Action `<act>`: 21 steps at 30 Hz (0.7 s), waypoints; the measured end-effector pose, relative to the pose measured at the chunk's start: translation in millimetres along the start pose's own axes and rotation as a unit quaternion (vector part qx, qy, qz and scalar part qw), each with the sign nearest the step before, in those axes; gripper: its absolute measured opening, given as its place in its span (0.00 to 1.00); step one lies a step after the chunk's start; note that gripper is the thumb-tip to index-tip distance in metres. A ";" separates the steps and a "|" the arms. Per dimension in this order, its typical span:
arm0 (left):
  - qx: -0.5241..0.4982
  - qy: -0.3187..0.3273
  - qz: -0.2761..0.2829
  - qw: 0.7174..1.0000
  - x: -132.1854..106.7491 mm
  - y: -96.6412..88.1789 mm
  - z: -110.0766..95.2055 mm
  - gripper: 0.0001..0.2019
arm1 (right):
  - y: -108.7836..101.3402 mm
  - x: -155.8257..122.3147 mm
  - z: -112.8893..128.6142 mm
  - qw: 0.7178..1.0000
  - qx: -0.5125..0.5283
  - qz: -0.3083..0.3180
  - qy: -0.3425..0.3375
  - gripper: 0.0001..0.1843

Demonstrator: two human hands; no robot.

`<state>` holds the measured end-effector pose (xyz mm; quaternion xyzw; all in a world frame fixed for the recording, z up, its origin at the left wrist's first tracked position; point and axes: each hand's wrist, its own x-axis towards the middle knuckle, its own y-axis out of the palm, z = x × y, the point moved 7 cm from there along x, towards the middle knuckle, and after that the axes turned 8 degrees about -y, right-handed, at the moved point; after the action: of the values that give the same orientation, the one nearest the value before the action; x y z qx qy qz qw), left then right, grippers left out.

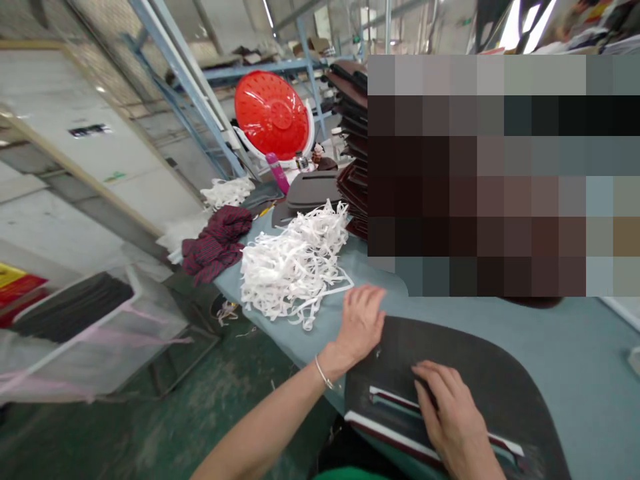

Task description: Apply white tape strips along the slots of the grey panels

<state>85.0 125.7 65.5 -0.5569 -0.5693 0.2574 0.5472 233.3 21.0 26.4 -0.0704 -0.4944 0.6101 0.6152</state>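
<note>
A dark, rounded flat panel [465,353] lies on the table before me, with a long slot lined in dark red and white. White strip [380,427] runs along its near straight edge. At the panel's far left corner rests my left hand [361,323], fingers stretched forward and loosely bent, with no held thing visible. My right hand [453,413] lies on the panel across the slot, its fingers extended and thumb apart. Just beyond my left hand sits a heap of white tape strips [295,260], one loose end reaching toward it.
Behind the heap are grey panels [315,190], a pink bottle [277,172] and a red basket [273,113]. Striped cloth [217,243] hangs at the table's left edge. A translucent bin [150,327] stands on the left. Stacked dark pieces [354,173] rise beside a pixelated area.
</note>
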 end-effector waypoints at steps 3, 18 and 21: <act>0.080 -0.156 -0.068 0.982 -5.2 -21.6 64.6 0.13 | 12.0 30.4 -14.4 0.989 0.112 0.024 0.092 0.11; 0.038 -0.003 -0.013 0.999 -37.0 -2.7 78.5 0.08 | 111.7 93.0 5.1 0.687 0.621 -0.030 0.375 0.20; 0.060 0.001 -0.015 0.998 -24.6 -4.9 91.0 0.09 | 96.4 83.5 -3.3 0.675 0.634 -0.049 0.374 0.20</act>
<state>-4.9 130.8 37.2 -0.5146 -0.5603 0.2822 0.5845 150.4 114.9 1.9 0.1385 0.2802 0.6690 0.6743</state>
